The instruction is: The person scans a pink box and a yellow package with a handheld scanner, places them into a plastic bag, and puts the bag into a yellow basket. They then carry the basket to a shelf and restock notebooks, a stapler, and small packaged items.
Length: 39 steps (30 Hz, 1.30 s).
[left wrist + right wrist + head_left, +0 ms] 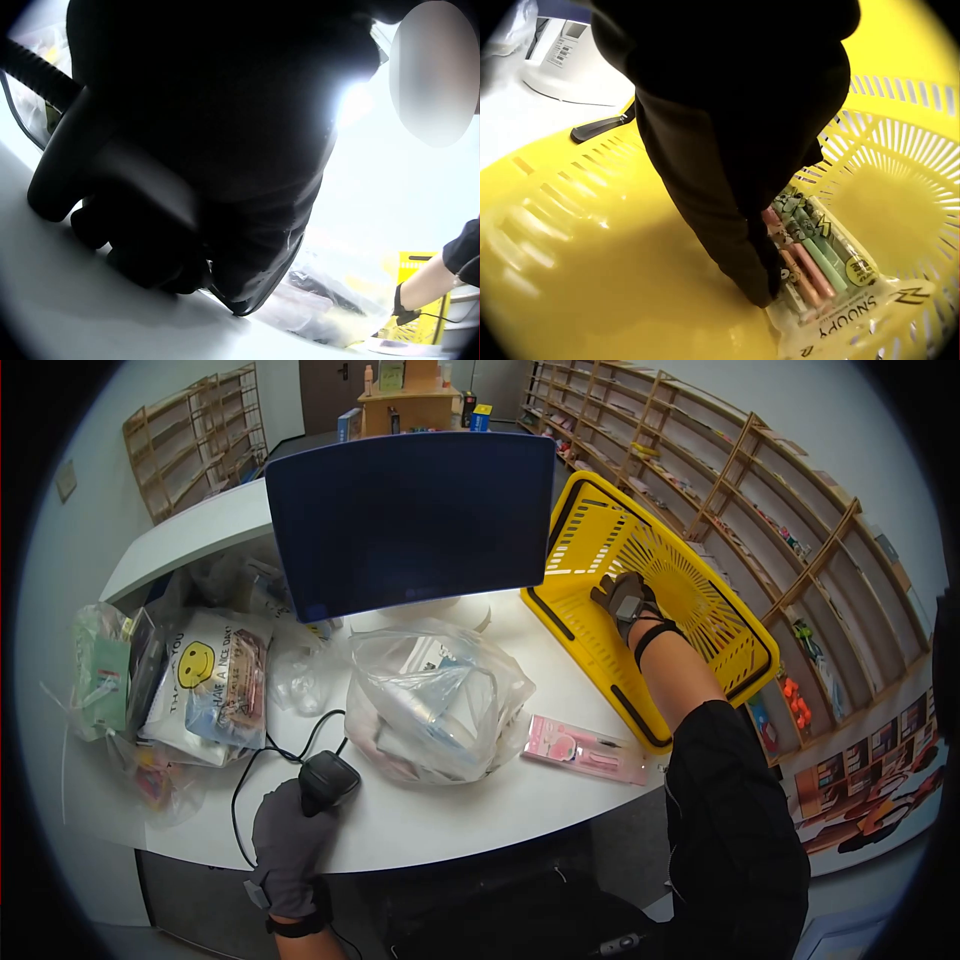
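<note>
The gloved left hand (292, 845) grips a black corded handheld device (328, 782) low over the white table; in the left wrist view the hand (202, 127) is dark and close. Inside the yellow basket (585, 635) is the gloved right hand (627, 603). The right wrist view shows that hand (727, 142) holding the upper part of a clear pack of pastel pens (821, 262), marked SNOOPY, which lies tilted against the basket's yellow inside (630, 262). The hand hides part of the pack, and its far fingers are not visible.
A dark monitor (410, 525) stands behind a filled clear plastic bag (435, 705). Right of the bag lies a pink blister pack (585, 750). More bagged goods (210, 680) sit at the left, near the black cable (240, 790). Shelves (700, 490) line the right wall.
</note>
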Each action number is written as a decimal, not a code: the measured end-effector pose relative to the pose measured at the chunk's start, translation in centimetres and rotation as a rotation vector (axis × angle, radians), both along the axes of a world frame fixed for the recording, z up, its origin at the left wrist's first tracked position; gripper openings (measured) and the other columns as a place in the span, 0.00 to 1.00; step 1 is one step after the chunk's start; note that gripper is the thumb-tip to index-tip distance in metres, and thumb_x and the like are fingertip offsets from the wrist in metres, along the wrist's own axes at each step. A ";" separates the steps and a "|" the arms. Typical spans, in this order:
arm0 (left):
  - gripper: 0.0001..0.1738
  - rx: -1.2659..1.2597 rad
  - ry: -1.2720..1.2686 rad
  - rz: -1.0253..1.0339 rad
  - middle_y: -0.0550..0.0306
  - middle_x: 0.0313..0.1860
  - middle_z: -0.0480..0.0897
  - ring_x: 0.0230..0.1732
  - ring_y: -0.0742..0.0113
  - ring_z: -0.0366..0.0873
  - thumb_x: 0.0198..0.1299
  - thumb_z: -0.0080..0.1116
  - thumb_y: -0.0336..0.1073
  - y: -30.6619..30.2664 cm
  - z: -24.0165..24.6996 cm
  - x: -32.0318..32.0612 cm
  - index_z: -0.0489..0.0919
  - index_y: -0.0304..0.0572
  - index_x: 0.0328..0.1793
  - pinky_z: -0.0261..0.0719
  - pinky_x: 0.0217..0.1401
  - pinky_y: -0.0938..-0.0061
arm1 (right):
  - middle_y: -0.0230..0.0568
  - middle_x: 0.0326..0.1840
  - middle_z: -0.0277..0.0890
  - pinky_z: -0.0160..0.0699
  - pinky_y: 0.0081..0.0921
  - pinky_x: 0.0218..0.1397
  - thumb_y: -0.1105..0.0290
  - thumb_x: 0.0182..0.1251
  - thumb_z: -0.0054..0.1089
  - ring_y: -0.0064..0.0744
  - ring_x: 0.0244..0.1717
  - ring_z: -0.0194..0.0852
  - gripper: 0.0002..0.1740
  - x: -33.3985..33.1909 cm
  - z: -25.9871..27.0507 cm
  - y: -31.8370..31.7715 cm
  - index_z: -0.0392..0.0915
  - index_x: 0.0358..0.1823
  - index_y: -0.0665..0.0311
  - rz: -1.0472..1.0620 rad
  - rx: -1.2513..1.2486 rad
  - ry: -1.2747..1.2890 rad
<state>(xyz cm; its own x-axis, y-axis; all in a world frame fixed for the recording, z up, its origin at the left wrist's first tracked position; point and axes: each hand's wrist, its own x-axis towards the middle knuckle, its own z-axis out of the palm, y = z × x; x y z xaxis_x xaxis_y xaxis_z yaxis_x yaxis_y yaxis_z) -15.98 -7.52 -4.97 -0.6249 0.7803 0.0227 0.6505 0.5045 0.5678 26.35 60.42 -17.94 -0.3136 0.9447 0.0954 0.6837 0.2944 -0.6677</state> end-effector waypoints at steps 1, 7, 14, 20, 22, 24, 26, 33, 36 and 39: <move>0.16 -0.001 0.000 0.006 0.40 0.37 0.89 0.42 0.38 0.88 0.55 0.72 0.42 0.0 0.1 0.0 0.89 0.39 0.44 0.83 0.45 0.50 | 0.39 0.87 0.62 0.57 0.57 0.87 0.58 0.88 0.43 0.51 0.89 0.56 0.26 0.6 -1.9 2.5 0.66 0.82 0.47 -0.002 -0.072 0.240; 0.16 -0.037 -0.047 0.001 0.40 0.36 0.89 0.42 0.39 0.88 0.54 0.73 0.42 0.3 0.7 -0.1 0.89 0.39 0.43 0.83 0.45 0.50 | 0.41 0.81 0.75 0.68 0.48 0.84 0.54 0.81 0.53 0.48 0.84 0.69 0.35 -3.4 9.7 -10.0 0.66 0.87 0.46 -0.045 0.441 -1.198; 0.15 0.006 0.007 0.004 0.40 0.36 0.90 0.41 0.39 0.88 0.54 0.73 0.42 0.3 -0.4 -0.6 0.89 0.39 0.42 0.83 0.45 0.52 | 0.38 0.81 0.78 0.75 0.47 0.80 0.52 0.71 0.61 0.48 0.82 0.72 0.39 -6.8 16.9 -16.6 0.73 0.85 0.43 0.086 0.296 -1.342; 0.15 0.023 -0.050 0.022 0.40 0.35 0.89 0.40 0.39 0.88 0.54 0.73 0.42 0.6 0.4 0.2 0.89 0.39 0.42 0.82 0.45 0.51 | 0.35 0.82 0.76 0.74 0.47 0.82 0.60 0.73 0.56 0.46 0.84 0.72 0.36 -5.5 15.8 -14.7 0.74 0.84 0.38 0.130 0.245 -1.317; 0.15 0.034 -0.042 0.011 0.40 0.35 0.89 0.40 0.39 0.88 0.54 0.73 0.42 0.4 0.2 0.1 0.89 0.38 0.41 0.82 0.44 0.51 | 0.35 0.82 0.76 0.73 0.48 0.82 0.61 0.73 0.56 0.45 0.84 0.71 0.36 -4.8 14.5 -13.8 0.75 0.83 0.37 0.137 0.302 -1.236; 0.15 0.056 -0.026 0.000 0.40 0.35 0.89 0.40 0.38 0.88 0.54 0.73 0.41 0.2 -0.1 0.1 0.88 0.38 0.41 0.82 0.44 0.51 | 0.38 0.80 0.79 0.74 0.49 0.81 0.63 0.72 0.54 0.47 0.82 0.74 0.34 -4.7 13.3 -13.3 0.78 0.81 0.42 0.029 0.336 -1.178; 0.15 0.045 0.005 0.007 0.40 0.35 0.89 0.40 0.38 0.88 0.54 0.73 0.41 0.1 0.2 0.1 0.88 0.38 0.41 0.82 0.44 0.52 | 0.39 0.79 0.80 0.75 0.50 0.81 0.63 0.72 0.54 0.47 0.80 0.76 0.33 -5.7 13.5 -13.6 0.79 0.80 0.45 -0.018 0.363 -1.140; 0.15 0.030 0.054 0.003 0.39 0.35 0.89 0.40 0.38 0.88 0.54 0.74 0.41 0.2 -0.5 0.0 0.88 0.38 0.41 0.83 0.44 0.52 | 0.50 0.69 0.87 0.82 0.52 0.72 0.62 0.68 0.55 0.53 0.71 0.84 0.28 -8.2 15.1 -15.4 0.88 0.66 0.62 0.101 0.486 -1.418; 0.15 0.003 0.016 0.016 0.40 0.35 0.89 0.41 0.39 0.89 0.54 0.74 0.40 0.2 -0.2 -0.1 0.88 0.38 0.42 0.83 0.45 0.52 | 0.53 0.69 0.86 0.82 0.49 0.71 0.61 0.68 0.57 0.53 0.70 0.85 0.29 -9.4 17.8 -18.1 0.87 0.68 0.62 0.099 0.432 -1.383; 0.15 0.033 -0.009 0.000 0.40 0.36 0.90 0.41 0.39 0.89 0.54 0.73 0.40 0.3 -0.3 -0.1 0.89 0.38 0.43 0.84 0.46 0.53 | 0.55 0.70 0.85 0.82 0.45 0.71 0.61 0.67 0.58 0.53 0.69 0.85 0.29 -10.8 20.3 -21.4 0.87 0.68 0.61 0.150 0.307 -1.373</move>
